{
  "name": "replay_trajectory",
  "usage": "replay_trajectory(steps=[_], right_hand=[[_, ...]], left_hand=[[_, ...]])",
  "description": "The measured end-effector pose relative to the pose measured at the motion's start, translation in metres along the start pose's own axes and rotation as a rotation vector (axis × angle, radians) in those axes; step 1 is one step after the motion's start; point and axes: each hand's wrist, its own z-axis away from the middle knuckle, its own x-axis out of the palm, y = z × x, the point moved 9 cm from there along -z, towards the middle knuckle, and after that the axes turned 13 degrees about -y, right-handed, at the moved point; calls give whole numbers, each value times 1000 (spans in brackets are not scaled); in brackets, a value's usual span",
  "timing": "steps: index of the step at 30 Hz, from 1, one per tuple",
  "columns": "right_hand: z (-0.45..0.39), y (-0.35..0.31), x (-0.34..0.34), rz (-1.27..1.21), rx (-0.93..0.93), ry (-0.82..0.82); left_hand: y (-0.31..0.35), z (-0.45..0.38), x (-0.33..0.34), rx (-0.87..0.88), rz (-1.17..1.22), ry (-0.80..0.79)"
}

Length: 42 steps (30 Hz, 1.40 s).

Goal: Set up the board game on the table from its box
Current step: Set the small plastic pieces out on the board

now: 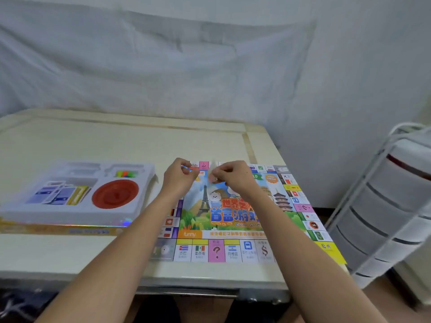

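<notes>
Cream laminate formed the table (98,145) on which the game board (235,220) had been laid flat at about four o'clock, its printed squares running round the edge, presumably so that the pieces could be set out on it. Both hands were held together above the board's far edge, toward twelve o'clock. The left hand (178,177) was seen with fingers curled, and the right hand (234,177) likewise, with a small pale object apparently pinched between them; what it was could not be told through the blur, though a wrapper or a small piece being opened was judged likely. At nine o'clock the open box (58,228) was left beside the board, its white plastic insert tray (144,183) keeping the parts within reach: a red round dish (115,194), stacks of cards (58,194) and coloured tokens (126,174). On the board "FUN GAM" and "funny" could be read, along with large Chinese characters, a question mark and a dollar sign. A white drawer unit (391,206) stood at three o'clock.
</notes>
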Motion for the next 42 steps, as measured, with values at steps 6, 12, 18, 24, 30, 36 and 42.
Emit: replay_trajectory(steps=[6, 12, 18, 24, 30, 36, 42], right_hand=[[11, 18, -6, 149, 20, -3], [17, 23, -10, 170, 0, -35], [20, 29, -16, 103, -24, -11], [25, 36, -32, 128, 51, 78], [20, 17, -16, 405, -99, 19], [18, 18, -19, 562, -85, 14], [11, 38, -45, 374, -7, 71]], left_hand=[[14, 4, 58, -1, 201, -312], [17, 4, 66, 36, 194, -346], [25, 3, 69, 74, -22, -358], [19, 0, 65, 77, -162, -412], [35, 3, 70, 149, -199, -393], [39, -3, 82, 203, -178, -419], [53, -19, 105, 237, -162, -449]])
